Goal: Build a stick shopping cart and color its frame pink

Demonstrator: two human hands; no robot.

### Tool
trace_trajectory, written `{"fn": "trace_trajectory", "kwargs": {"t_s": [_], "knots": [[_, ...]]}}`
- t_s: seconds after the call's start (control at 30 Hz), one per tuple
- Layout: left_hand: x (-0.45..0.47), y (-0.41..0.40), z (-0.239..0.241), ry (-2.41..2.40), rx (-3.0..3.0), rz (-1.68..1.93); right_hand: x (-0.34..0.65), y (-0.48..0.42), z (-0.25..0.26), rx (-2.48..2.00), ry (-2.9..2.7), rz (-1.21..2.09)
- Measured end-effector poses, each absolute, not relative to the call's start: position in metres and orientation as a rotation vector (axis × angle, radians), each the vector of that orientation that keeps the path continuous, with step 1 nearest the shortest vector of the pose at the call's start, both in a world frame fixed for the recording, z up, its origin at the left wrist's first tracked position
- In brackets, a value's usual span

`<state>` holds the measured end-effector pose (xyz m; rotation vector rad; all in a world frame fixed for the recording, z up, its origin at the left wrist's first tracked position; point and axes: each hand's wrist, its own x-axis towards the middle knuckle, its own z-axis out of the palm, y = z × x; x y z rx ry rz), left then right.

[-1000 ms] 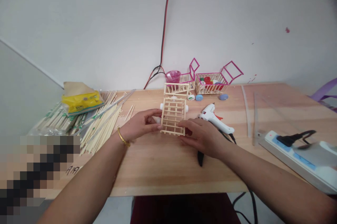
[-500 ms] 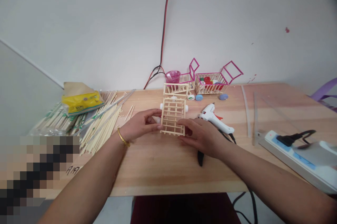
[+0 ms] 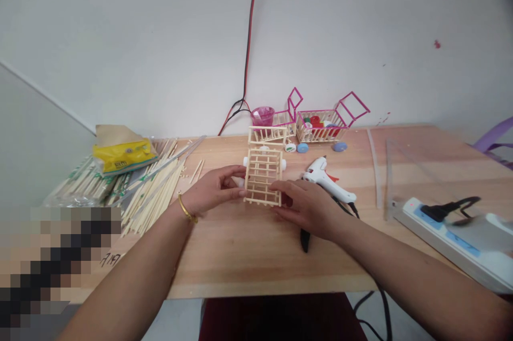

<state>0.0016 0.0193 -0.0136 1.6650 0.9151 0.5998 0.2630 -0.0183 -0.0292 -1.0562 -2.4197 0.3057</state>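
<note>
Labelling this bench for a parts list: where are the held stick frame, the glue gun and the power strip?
stick frame (image 3: 262,176): head view, middle rungs.
glue gun (image 3: 320,173): head view, white body.
power strip (image 3: 441,235): head view, white casing beside the plug.

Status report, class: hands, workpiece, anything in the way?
Left hand, right hand both hold the stick frame. Glue gun lies beside right hand.

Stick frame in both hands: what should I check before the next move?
1. Left hand grips the stick frame at its left edge: ok.
2. Right hand holds its near right corner: ok.
3. Frame's base resting on the table: cannot tell.
4. Glue gun lies right of the frame, apart from it: ok.
5. Glue gun hot: cannot tell.
6. Spare sticks piled at the left: ok.
</note>
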Motion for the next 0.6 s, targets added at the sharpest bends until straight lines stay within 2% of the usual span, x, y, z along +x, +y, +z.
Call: {"fn": "trace_trajectory", "kwargs": {"t_s": [0.6], "knots": [[0.0018,0.0175,-0.0119,0.943,1.698,0.584,0.2622,-0.0194,-0.0263,-1.126,-2.416,0.33]]}}
